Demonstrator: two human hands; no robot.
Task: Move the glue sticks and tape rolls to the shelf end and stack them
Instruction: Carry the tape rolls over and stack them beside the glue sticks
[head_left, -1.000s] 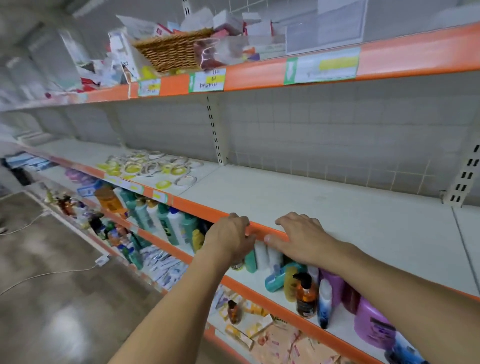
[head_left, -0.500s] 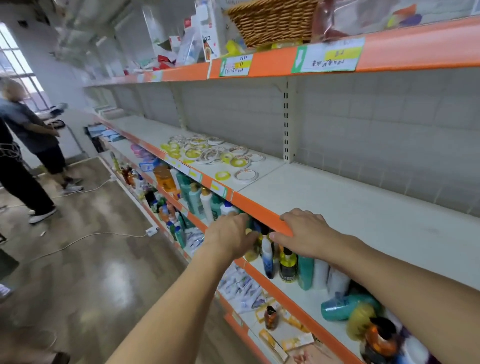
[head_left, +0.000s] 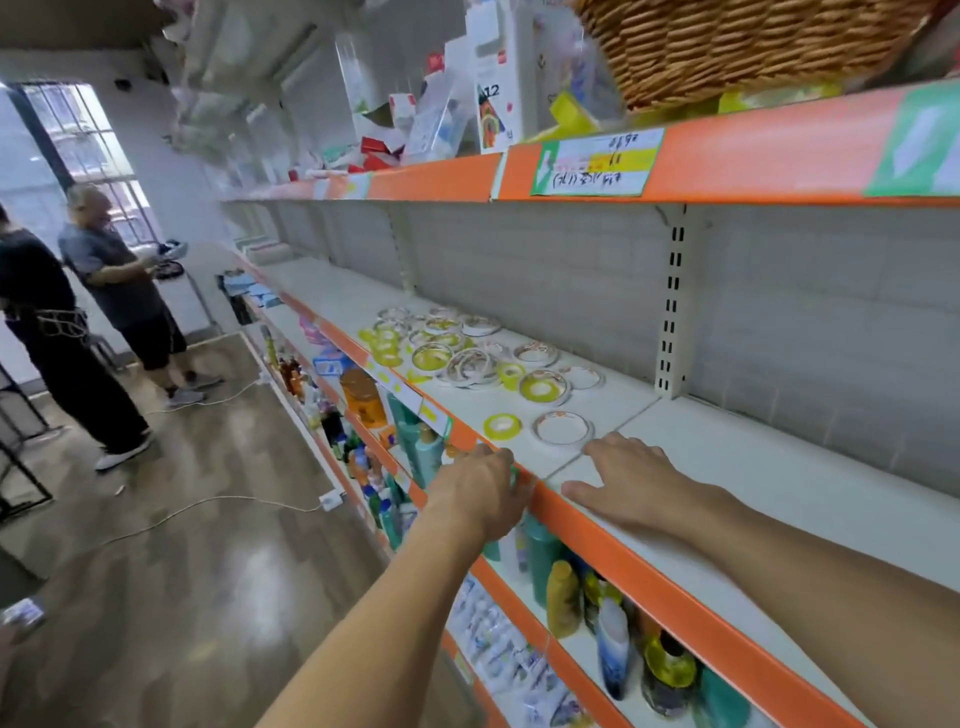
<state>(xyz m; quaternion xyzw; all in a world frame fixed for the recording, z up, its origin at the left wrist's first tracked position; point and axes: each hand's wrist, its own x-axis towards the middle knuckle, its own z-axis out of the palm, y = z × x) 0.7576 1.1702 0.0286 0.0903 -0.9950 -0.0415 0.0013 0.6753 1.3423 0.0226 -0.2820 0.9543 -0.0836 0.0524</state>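
Note:
Several tape rolls (head_left: 470, 358), yellow and white, lie flat and scattered on the white middle shelf (head_left: 737, 467). The two nearest are a small yellow roll (head_left: 502, 426) and a white roll (head_left: 562, 428). My left hand (head_left: 483, 486) rests over the shelf's orange front edge (head_left: 649, 571), fingers curled down on it. Just short of the white roll, my right hand (head_left: 631, 480) lies flat on the shelf with its fingers spread. Neither hand holds anything. No glue sticks are visible.
Bottles (head_left: 561, 597) crowd the lower shelves. A wicker basket (head_left: 727, 47) and boxes sit on the top shelf. Two people (head_left: 111, 291) stand far left on the floor, where a white cable and power strip (head_left: 330, 500) lie.
I have moved left along the shelf, and the tape rolls are now close ahead. My right hand has gone from gripping the orange edge to lying flat on the shelf top.

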